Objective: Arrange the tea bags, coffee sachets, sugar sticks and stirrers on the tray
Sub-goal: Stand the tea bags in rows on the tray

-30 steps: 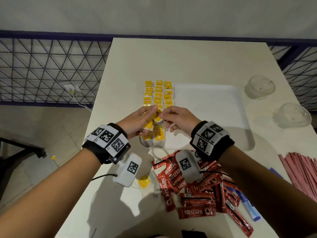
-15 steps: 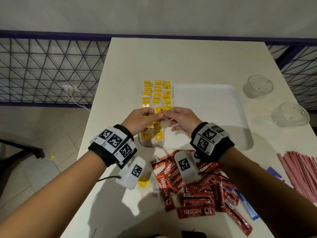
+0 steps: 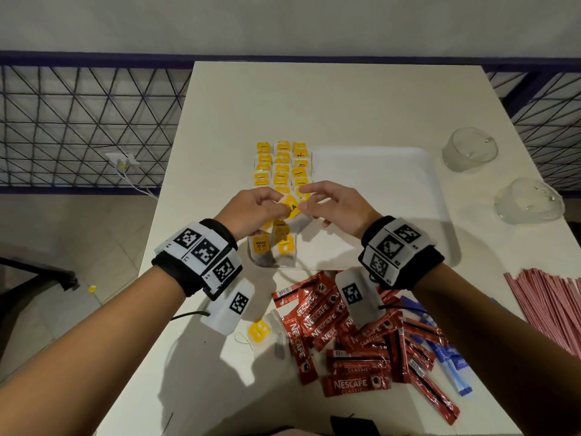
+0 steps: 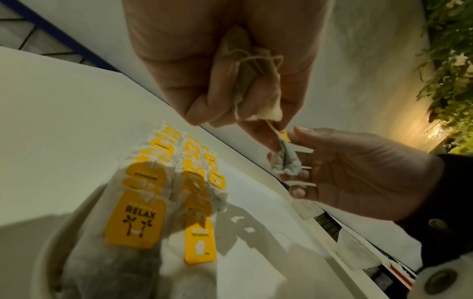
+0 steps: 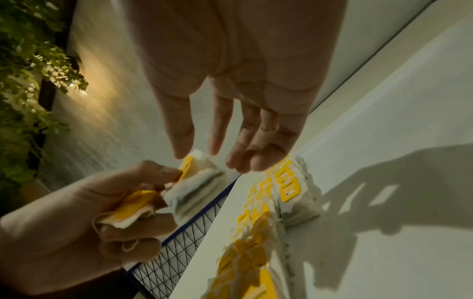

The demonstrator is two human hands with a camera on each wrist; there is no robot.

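Above the tray, the left hand still pinches a tea bag; the right hand has just let go, fingers spread, so placement beside the rows comes next.

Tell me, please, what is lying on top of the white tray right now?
Rows of yellow-tagged tea bags fill the white tray's left side. Both hands hover above, covering part of the rows.

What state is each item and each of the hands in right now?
left hand: pinching tea bags
right hand: open
tray: tea bag rows on its left side
coffee sachets: loose on table
stirrers: piled on table
cups: upside down
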